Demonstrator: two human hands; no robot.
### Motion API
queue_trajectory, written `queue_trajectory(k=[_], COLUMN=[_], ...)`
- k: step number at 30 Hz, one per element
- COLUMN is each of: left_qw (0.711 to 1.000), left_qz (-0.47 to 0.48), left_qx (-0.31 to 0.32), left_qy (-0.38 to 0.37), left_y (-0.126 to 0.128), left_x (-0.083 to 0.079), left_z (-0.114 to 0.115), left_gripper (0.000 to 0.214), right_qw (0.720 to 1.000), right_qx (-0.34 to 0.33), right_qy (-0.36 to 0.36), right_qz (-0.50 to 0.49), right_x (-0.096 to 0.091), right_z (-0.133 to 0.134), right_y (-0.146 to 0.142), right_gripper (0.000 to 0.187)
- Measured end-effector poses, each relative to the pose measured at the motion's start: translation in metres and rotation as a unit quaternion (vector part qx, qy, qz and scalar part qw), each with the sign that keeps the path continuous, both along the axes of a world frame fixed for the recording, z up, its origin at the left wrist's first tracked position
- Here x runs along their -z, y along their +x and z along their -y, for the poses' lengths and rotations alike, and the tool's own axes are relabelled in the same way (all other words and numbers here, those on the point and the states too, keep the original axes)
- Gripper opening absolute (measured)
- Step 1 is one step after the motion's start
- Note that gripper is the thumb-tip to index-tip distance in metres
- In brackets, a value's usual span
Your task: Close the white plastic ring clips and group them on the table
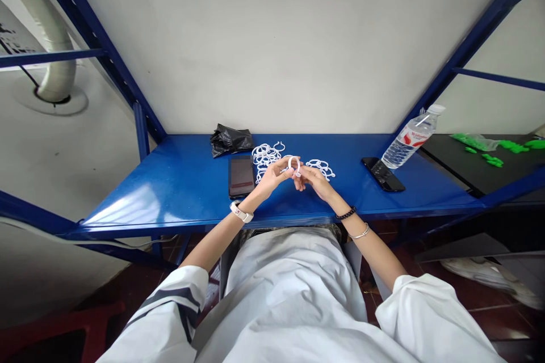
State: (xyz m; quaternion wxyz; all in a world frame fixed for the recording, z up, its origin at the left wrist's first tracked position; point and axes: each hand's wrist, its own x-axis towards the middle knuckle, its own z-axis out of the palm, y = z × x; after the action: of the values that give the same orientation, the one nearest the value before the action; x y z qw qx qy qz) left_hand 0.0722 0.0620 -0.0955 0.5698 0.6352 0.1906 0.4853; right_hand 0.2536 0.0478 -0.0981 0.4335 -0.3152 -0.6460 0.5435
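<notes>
My left hand (pixel 275 174) and my right hand (pixel 310 177) meet above the blue table (pixel 179 181), both pinching one small white plastic ring (pixel 293 163) between their fingertips. Behind the left hand lies a pile of several white rings (pixel 266 155). A smaller cluster of white rings (pixel 321 167) lies just beyond the right hand. A white watch sits on my left wrist, a dark bead bracelet and a thin bangle on my right.
A dark phone (pixel 241 176) lies left of my hands, a crumpled black bag (pixel 231 139) behind it. Another phone (pixel 383 174) and a tilted water bottle (pixel 411 137) lie at the right. Green parts (pixel 494 147) sit on the neighbouring black table.
</notes>
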Motion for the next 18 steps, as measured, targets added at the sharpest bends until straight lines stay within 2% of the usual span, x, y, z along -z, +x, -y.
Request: queue_trajectory(k=[4,7,12,18], left_qw=[0.996,0.990,0.982,0.974], left_qz=[0.058,0.086,0.117,0.124], left_qx=[0.057,0.081,0.102,0.129], left_qy=[-0.042,-0.076,-0.109,-0.137], left_y=[-0.0010,-0.0011,-0.0027,-0.0057], left_x=[-0.0040,-0.0066,-0.0074,-0.0068], left_z=[0.0028,0.0050,0.0053,0.0041], left_gripper=[0.063,0.064,0.066,0.064], right_qw=[0.990,0.979,0.972,0.972], right_qx=[-0.054,-0.098,-0.117,-0.127], right_qy=[-0.104,-0.144,-0.157,-0.159], right_qz=[-0.084,-0.105,-0.131,-0.116], right_x=[-0.0029,-0.0034,0.0000,0.0003], right_z=[0.0011,0.0010,0.0005,0.0021], right_y=[-0.0009,-0.0011,-0.0037,-0.0052], right_gripper=[0.047,0.045,0.041,0.040])
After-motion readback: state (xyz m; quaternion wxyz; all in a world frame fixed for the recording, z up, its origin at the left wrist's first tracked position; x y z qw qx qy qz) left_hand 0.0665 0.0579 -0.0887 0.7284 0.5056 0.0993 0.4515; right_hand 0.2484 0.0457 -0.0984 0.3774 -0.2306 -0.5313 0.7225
